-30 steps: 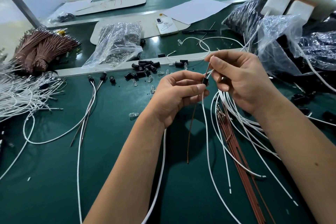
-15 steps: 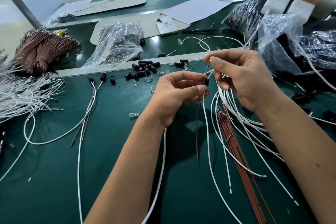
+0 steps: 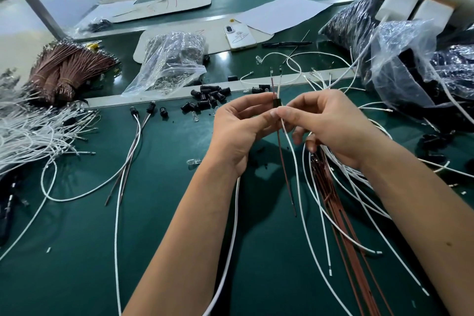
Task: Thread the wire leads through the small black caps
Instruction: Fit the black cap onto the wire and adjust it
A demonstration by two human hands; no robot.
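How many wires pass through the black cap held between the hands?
2: a brown wire, left, and a white wire, right; both stick out above the black cap and hang below it.

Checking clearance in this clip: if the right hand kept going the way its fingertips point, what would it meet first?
The right hand points toward the left hand; it would probably meet the black cap and that hand's fingertips first, though depth is unclear.
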